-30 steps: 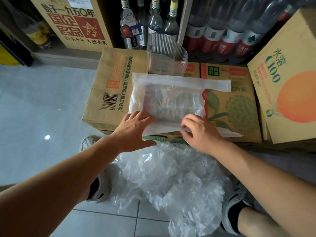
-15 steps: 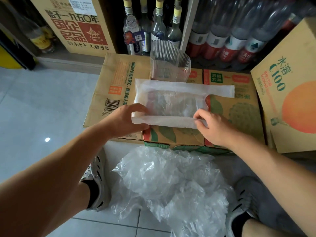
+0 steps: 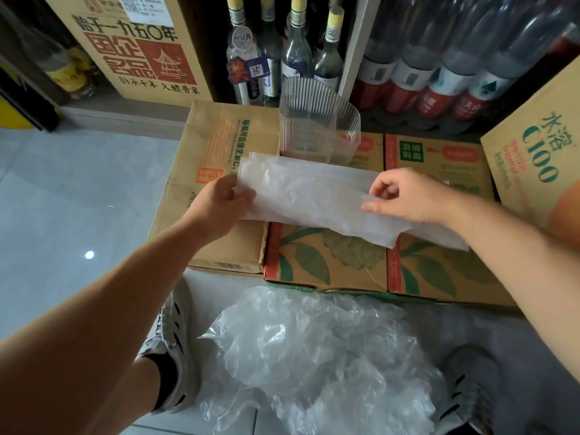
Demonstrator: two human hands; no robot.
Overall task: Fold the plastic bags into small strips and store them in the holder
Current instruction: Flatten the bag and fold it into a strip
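On the cartons [image 3: 219, 146], plastic bag [image 3: 314, 196] lies part-folded, long axis left to right. Left grip [image 3: 216, 208] pinches its left end, right grip [image 3: 411, 196] pinches the near edge toward the right. Both are equally placed for the next fold. Holder [image 3: 317, 127] stands just behind

The bag [image 3: 314, 196] I hold is milky white and half see-through, and the holder [image 3: 318, 120] behind it is clear with fine upright ribs. The carton [image 3: 329, 262] under it is tan with green leaves and red bands; my shoes [image 3: 178, 340] are pale grey with black slits.
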